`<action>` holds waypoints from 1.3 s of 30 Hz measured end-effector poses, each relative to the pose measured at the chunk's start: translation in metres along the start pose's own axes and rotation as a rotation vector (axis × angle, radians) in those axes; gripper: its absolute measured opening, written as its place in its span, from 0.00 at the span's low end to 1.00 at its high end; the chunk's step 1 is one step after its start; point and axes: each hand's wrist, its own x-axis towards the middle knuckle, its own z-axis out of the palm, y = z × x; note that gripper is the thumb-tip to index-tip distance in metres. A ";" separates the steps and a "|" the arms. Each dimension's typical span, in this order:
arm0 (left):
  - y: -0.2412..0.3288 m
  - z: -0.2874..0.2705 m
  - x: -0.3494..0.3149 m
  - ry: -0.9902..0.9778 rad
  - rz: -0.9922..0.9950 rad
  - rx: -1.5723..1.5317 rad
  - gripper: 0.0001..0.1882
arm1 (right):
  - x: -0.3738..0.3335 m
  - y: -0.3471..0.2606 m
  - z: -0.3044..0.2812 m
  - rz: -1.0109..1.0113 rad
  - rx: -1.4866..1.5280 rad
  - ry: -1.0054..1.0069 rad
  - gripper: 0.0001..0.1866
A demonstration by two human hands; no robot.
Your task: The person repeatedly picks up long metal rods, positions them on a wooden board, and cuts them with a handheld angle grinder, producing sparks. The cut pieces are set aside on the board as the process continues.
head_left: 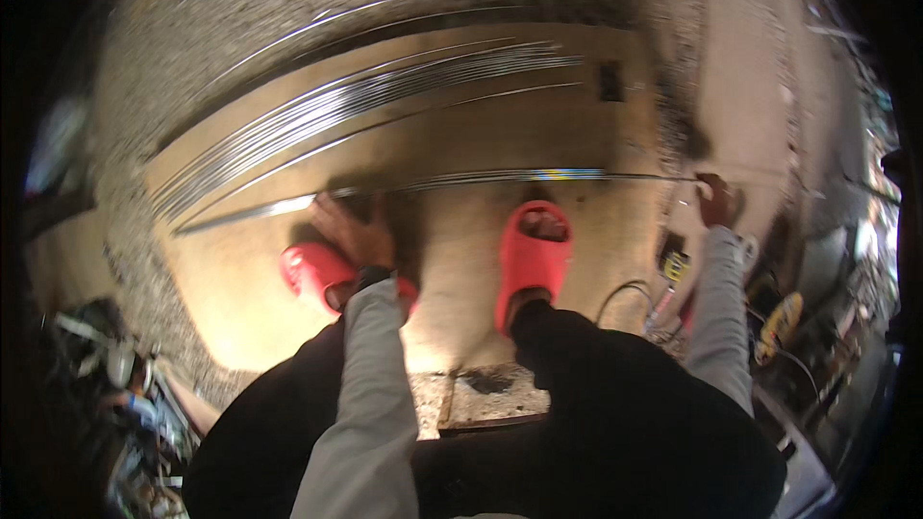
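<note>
A narrow row of thin shiny metal rods point(461, 177) lies across a tan board point(452, 269), just beyond my feet. My left hand point(358, 231) is open with its fingers spread, its fingertips at the near edge of this row. Over past the board's right edge, my right hand point(713, 200) is closed, pinching the end of a thin rod point(659, 177) that sticks out from the row. Farther away on the board lies a wider spread of similar rods point(365, 96). Motion blurs the picture, so single rods are hard to tell apart.
Pink-red slides point(535, 264) are on my feet, on the board. A yellow-and-black tool point(675, 266) and a yellow-orange object point(781, 323) lie at the right, near a dark cable point(620, 293). Mixed clutter point(135, 394) sits at the lower left. Gritty ground point(144, 173) surrounds the board.
</note>
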 end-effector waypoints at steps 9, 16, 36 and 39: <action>-0.031 -0.002 0.017 -0.039 0.027 -0.054 0.46 | 0.030 -0.053 -0.008 0.022 0.182 -0.174 0.10; -0.024 0.002 0.012 -0.061 -0.012 -0.010 0.45 | 0.032 -0.076 -0.004 0.050 0.299 -0.216 0.06; -0.030 -0.007 0.011 -0.040 -0.090 -0.111 0.48 | 0.002 -0.046 0.019 -0.023 0.350 -0.311 0.05; -0.025 -0.013 0.018 -0.022 -0.077 -0.138 0.48 | 0.000 -0.032 0.028 -0.039 0.386 -0.300 0.04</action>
